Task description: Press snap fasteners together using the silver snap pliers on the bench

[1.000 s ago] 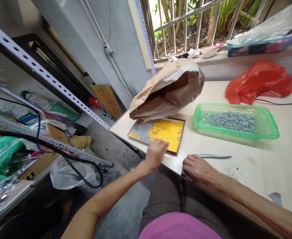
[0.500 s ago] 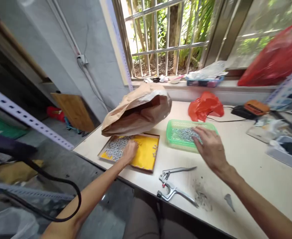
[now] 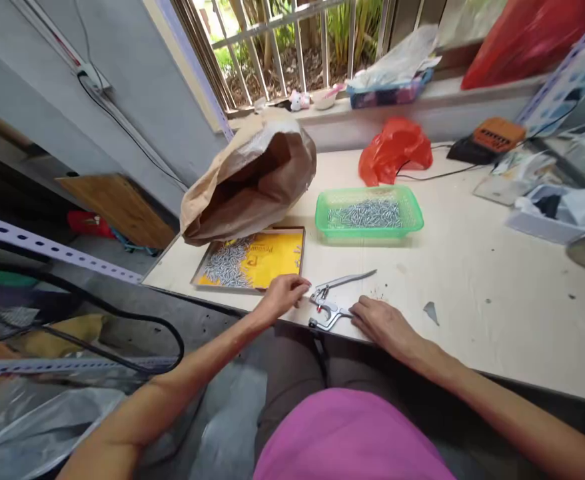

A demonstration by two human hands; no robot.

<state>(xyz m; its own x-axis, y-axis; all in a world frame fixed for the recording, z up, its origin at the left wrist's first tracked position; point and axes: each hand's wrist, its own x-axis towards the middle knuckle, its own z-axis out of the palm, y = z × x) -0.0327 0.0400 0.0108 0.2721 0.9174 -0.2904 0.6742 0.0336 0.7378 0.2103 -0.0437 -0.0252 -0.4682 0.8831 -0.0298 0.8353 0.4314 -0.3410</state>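
Metal snap-fastener pliers [image 3: 328,308] lie near the table's front edge, their handles spread. My right hand [image 3: 383,325] has its fingers closed over the end of the lower handle. My left hand [image 3: 285,295] is just left of the pliers' head, by the near right corner of a shallow tray [image 3: 303,250]. Its fingers are pinched together, and whatever they may hold is too small to make out. Many small silvery metal pieces [image 3: 226,264] are heaped on the left of the tray's yellow bottom. More such pieces [image 3: 372,215] fill part of a green plastic basket [image 3: 325,230].
An open brown paper bag [image 3: 252,177] leans over the tray's back. Behind the basket sits a crumpled red bag [image 3: 395,152]. An orange-and-black device [image 3: 487,141] and a grey bin [image 3: 547,217] stand right. A grey shard [image 3: 431,312] lies beyond my right hand.
My left hand has left the metal pieces in the tray and come right, toward the pliers. My right hand has moved from the basket down onto the pliers' handle. The view has tilted down.
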